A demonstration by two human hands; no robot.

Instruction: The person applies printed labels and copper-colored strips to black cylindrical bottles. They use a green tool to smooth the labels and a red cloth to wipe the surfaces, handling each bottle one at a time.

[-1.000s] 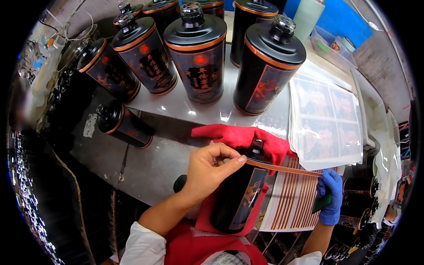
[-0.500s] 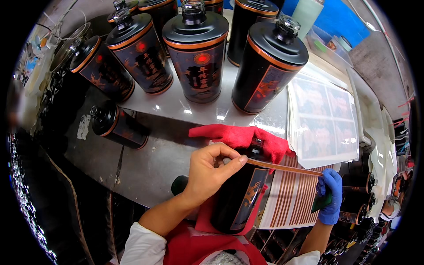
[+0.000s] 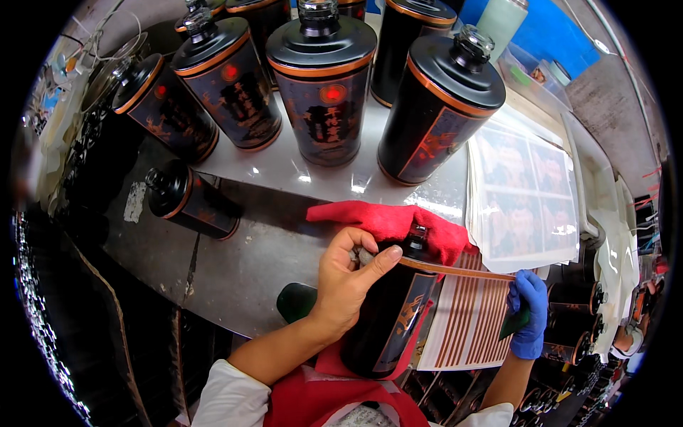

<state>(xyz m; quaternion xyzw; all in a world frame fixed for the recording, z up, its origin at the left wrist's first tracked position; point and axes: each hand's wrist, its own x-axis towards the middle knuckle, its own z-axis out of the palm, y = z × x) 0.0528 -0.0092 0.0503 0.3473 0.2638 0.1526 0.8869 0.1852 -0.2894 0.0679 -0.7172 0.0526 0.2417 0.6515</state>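
A black bottle (image 3: 380, 320) with a patterned panel stands tilted before my red apron. A narrow copper-coloured strip (image 3: 473, 273) runs taut from its shoulder out to the right. My bare left hand (image 3: 340, 285) is closed at the strip's left end, its thumb pressed close to the bottle's shoulder; a small greyish bit shows by the curled fingers. In a blue glove, my right hand (image 3: 530, 313) pinches the strip's other end and also holds a flat dark green piece (image 3: 514, 324) against the palm. Behind the bottle's neck lies a red cloth (image 3: 377, 218).
Under the strip lies a sheet of copper stripes (image 3: 462, 327). Several finished-looking black bottles (image 3: 324, 107) stand on a raised grey shelf behind. One bottle (image 3: 192, 203) lies at the left. Printed sheets (image 3: 523, 192) are stacked at right. A dark green object (image 3: 295, 302) sits beside my left wrist.
My left hand has shifted slightly right, its thumb more upright by the bottle's shoulder. My right hand has come slightly left and up, the strip still stretched between them.
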